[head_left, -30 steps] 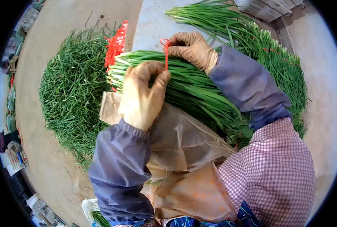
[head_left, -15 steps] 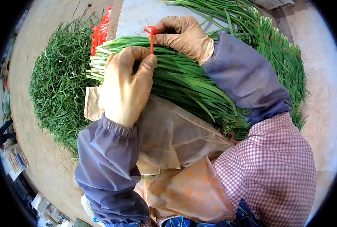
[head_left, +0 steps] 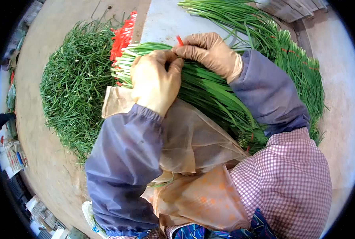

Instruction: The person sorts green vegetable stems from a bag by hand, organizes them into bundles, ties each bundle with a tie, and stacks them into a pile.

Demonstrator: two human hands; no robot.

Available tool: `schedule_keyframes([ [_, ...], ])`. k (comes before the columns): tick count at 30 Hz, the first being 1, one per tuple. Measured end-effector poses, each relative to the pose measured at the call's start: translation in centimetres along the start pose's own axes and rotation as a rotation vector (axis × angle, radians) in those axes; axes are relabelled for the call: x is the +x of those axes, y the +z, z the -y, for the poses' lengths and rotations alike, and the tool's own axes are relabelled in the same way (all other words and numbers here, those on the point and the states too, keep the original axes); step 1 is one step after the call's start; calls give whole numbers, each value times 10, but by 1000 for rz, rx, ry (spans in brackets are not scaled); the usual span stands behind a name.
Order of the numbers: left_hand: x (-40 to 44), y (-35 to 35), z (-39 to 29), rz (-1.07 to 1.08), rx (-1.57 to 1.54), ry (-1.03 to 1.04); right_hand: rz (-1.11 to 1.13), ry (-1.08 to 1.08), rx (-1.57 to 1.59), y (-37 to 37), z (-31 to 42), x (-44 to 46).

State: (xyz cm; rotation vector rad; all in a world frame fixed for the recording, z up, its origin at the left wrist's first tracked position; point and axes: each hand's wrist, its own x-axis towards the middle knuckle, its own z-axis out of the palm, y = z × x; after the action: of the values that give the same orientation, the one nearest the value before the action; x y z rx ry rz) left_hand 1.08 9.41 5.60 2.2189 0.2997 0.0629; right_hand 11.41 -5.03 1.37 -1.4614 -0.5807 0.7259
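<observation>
A bunch of garlic chives (head_left: 213,87) lies crosswise before me, pale cut ends to the left and green leaves to the right. My left hand (head_left: 155,81), in a tan glove, rests over the stem end with thumb and fingers pinched together. Just beside it, my gloved right hand (head_left: 209,53) pinches a red plastic strip (head_left: 179,40), whose short end sticks up from the fingers. The two hands' fingertips meet on top of the bunch. Most of the strip is hidden by the fingers.
Many red strips (head_left: 123,38) hang at the edge of the white tabletop (head_left: 165,22). Tied chive bunches (head_left: 299,71) line the right side. A heap of loose green leaves (head_left: 76,87) lies on the floor at left. A brownish plastic sheet (head_left: 197,137) covers my lap.
My right hand has come down towards the left fingertips. The strip, stretched between both hands before, now shows only a short end. The view has shifted, moving the scene slightly rightwards.
</observation>
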Motion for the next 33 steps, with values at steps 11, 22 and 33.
schedule_keyframes([
  [11, 17, -39, 36, 265, 539, 548, -120, -524, -1020, -11, 27, 26],
  [22, 26, -14, 31, 238, 742, 532, 10, -774, -952, 23, 45, 62],
  [33, 37, 3, 39, -19, 841, 385, -336, 255, 788, 93, -25, -93],
])
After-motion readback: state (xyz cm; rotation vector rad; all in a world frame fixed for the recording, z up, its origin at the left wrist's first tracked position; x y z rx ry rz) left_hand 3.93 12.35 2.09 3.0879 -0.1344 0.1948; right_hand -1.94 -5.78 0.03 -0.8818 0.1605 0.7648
